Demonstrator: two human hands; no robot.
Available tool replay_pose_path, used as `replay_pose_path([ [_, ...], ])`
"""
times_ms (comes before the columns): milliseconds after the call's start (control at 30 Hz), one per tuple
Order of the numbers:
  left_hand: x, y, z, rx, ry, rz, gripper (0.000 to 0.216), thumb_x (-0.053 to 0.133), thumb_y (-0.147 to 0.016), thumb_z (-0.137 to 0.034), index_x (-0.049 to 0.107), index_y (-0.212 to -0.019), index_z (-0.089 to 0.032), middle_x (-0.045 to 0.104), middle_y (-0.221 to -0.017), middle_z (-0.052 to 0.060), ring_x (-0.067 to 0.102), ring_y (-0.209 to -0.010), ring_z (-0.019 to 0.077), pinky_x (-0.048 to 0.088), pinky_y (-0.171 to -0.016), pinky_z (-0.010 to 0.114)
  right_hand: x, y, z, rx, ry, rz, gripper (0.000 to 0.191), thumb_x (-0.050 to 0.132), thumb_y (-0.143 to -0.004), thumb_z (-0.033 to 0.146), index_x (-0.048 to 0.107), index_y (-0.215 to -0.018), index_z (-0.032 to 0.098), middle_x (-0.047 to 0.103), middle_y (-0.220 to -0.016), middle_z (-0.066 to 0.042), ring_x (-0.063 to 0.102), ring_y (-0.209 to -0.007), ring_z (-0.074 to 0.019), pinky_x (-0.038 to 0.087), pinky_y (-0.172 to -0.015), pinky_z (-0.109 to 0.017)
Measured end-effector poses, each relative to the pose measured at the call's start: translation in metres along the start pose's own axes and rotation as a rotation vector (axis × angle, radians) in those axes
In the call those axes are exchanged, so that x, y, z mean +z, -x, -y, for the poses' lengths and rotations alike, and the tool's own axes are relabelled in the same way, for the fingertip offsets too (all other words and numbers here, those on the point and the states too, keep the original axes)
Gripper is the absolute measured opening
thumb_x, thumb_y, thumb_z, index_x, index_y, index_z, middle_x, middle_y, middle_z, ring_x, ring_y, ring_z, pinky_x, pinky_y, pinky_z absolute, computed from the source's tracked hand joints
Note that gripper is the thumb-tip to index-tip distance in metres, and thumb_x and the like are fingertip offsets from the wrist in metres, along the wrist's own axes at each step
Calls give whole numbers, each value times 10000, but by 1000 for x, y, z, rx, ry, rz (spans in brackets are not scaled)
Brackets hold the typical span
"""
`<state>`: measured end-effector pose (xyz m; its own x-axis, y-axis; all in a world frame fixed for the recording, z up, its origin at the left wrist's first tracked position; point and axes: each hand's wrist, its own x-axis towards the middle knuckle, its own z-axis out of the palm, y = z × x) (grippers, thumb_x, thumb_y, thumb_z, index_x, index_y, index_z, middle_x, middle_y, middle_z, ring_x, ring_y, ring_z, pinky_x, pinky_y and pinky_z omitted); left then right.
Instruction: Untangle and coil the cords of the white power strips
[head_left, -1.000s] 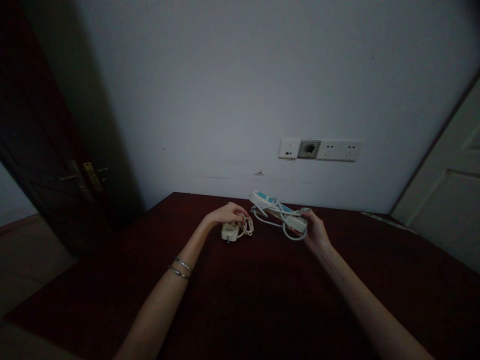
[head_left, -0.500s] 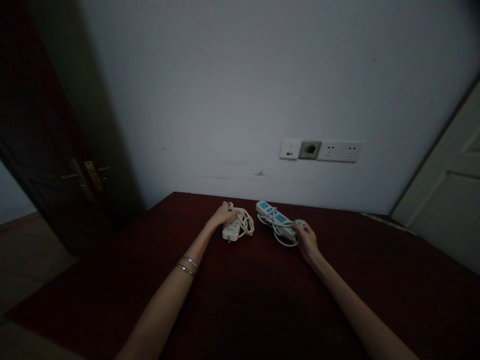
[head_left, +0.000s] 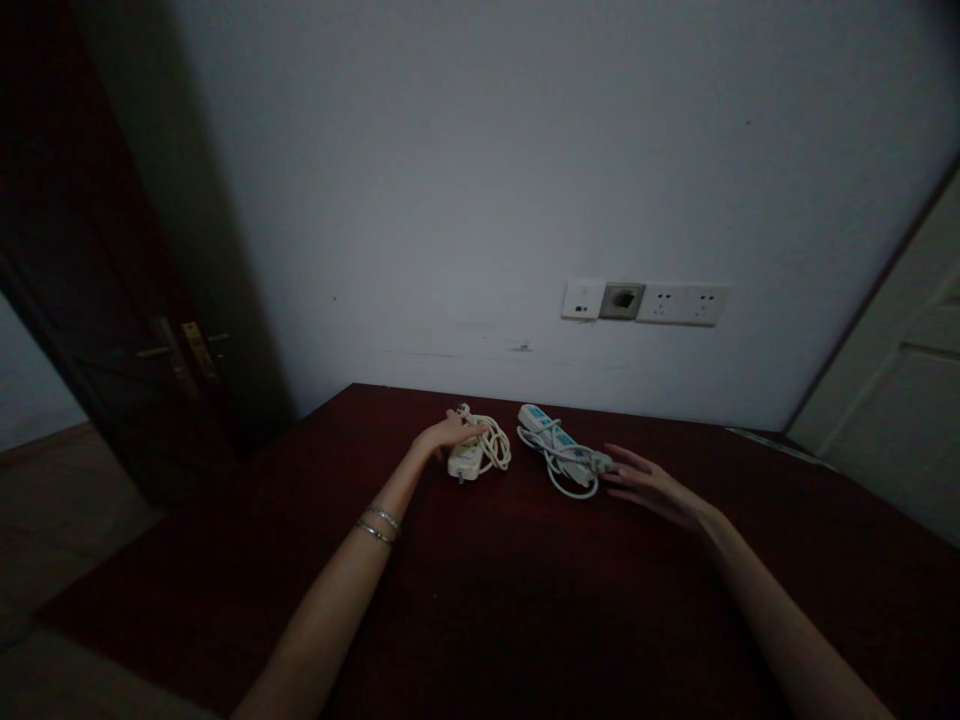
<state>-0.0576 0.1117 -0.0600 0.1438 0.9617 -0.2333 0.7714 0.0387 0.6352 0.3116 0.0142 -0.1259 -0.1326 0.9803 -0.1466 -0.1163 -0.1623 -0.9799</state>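
On the dark red tabletop (head_left: 465,580) lie two power strips with their cords bundled around them. My left hand (head_left: 442,434) is over the cream power strip (head_left: 465,461), fingers spread apart across its upper part and hiding some of it. Its looped cream cord (head_left: 496,448) bulges out on the right. The white power strip with blue socket faces (head_left: 564,441) lies slantwise to the right, a pale cord wrapped round it. At its near end is a plug (head_left: 601,462). Beside that plug, my right hand (head_left: 649,488) is open with fingers stretched out; whether a fingertip touches it I cannot tell.
Behind the table stands a pale wall with a row of wall sockets (head_left: 682,304) and a grey socket (head_left: 621,300). A dark door with a brass handle (head_left: 196,350) is at the left, a pale panelled door (head_left: 900,400) at the right. A flat strip (head_left: 780,447) lies along the table's back right.
My right hand has let go of the white strip's plug end and drawn back to the right, fingers opening. My left hand's fingers have spread over the cream strip. The view has shifted slightly.
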Motion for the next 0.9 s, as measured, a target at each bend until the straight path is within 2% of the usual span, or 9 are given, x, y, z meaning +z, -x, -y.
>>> replay_pose_path([
  [67, -11, -2, 11, -42, 29, 154, 942, 588, -613, -700, 343, -1294, -96, 498, -1247, 288, 624, -943, 358, 539, -649, 405, -1, 1, -1, -1, -18, 29, 673, 667, -731, 308, 383, -1338, 237, 490, -1334, -127, 557, -1122, -243, 476, -932, -390],
  [167, -19, -3, 27, -35, 56, 475, 716, 702, -557, -609, 563, -1059, -118, 642, -1036, 223, 666, -800, 318, 549, -589, 375, 4, -5, -3, 4, 35, 20, 656, 659, -704, 252, 427, -1317, 228, 493, -1332, -132, 588, -1072, -240, 503, -870, -371],
  [267, -14, -5, 34, -19, 136, 587, 489, 761, -564, -479, 625, -857, -113, 687, -819, 164, 673, -694, 275, 551, -558, 341, 12, -11, -2, 19, 91, 47, 603, 629, -667, 205, 505, -1257, 222, 554, -1269, -123, 635, -962, -220, 530, -753, -326],
  [333, -6, -9, 34, -23, 236, 511, 412, 780, -576, -375, 622, -828, -89, 682, -758, 147, 667, -658, 255, 556, -558, 337, 18, -10, 0, 37, 107, 111, 531, 604, -675, 229, 555, -1203, 208, 586, -1225, -126, 651, -904, -210, 527, -721, -313],
  [433, 12, -18, 28, -32, 444, 217, 474, 777, -604, -249, 566, -974, -41, 670, -798, 143, 651, -635, 211, 569, -581, 345, 28, -4, 4, 74, 127, 226, 426, 581, -707, 295, 607, -1116, 180, 600, -1201, -143, 656, -892, -216, 519, -747, -334],
  [500, 27, -25, 24, -18, 512, 51, 540, 707, -705, -272, 464, -1126, -35, 650, -891, 147, 639, -656, 166, 572, -609, 323, 36, 1, 6, 93, 147, 291, 398, 579, -710, 306, 620, -1082, 171, 596, -1208, -146, 655, -902, -223, 515, -757, -341],
  [567, 41, -31, 20, 2, 533, -34, 541, 598, -808, -333, 374, -1211, -49, 622, -961, 147, 624, -663, 123, 568, -624, 281, 44, 3, 6, 99, 156, 346, 399, 582, -707, 293, 620, -1085, 173, 583, -1230, -141, 653, -920, -225, 515, -750, -331],
  [700, 56, -38, 21, 54, 522, -63, 489, 504, -854, -415, 395, -1188, -76, 615, -881, 110, 583, -546, 97, 549, -538, 264, 53, 6, 8, 92, 148, 447, 424, 583, -699, 240, 619, -1117, 179, 544, -1282, -138, 645, -955, -218, 513, -743, -293],
  [900, 53, -40, 35, 127, 478, -45, 412, 480, -859, -431, 476, -1092, -91, 594, -683, 36, 519, -437, 74, 477, -453, 204, 69, 16, 14, 139, 109, 556, 447, 603, -661, 204, 634, -1106, 202, 462, -1362, -133, 672, -874, -223, 536, -619, -266],
])
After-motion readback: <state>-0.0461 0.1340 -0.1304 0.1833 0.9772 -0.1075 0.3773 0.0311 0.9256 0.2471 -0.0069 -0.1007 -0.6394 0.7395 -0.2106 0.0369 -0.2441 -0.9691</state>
